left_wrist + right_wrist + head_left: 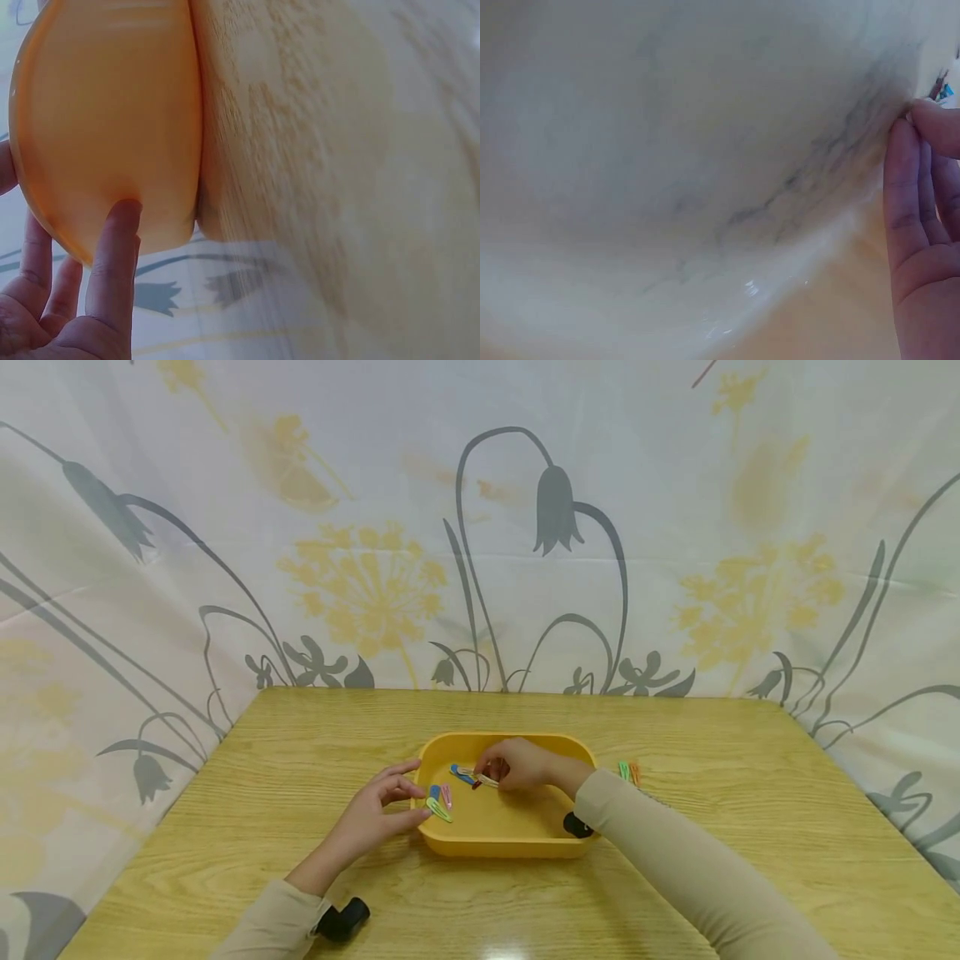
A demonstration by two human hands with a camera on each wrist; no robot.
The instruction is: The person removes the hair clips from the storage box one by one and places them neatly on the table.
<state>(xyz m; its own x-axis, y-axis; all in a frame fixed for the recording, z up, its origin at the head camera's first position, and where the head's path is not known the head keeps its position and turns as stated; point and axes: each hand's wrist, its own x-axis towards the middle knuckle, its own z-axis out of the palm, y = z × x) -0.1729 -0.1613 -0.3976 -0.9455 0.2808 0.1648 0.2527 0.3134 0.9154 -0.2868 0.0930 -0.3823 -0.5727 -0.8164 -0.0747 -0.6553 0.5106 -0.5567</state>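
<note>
In the head view a yellow tray (510, 847) holds several snap hair clips. My right hand (522, 764) reaches inside it, thumb and index finger pinching a pale hair clip (487, 781). Right beside that clip lie a blue hair clip (463, 776) and a small dark red one (476, 785). The left hand (378, 808) is at the tray's left end, fingers loosely spread along the rim. One digit rests against the outer wall (142, 112) in the left wrist view. Near it in the tray are a green hair clip (439, 811), a pink hair clip (447, 795) and another blue one (434, 792).
On the wooden table (300, 743), just right of the tray, lie a green clip (624, 770) and an orange clip (635, 774), partly behind the right sleeve (690, 852). A flowered cloth (480, 527) hangs behind the table and along both sides.
</note>
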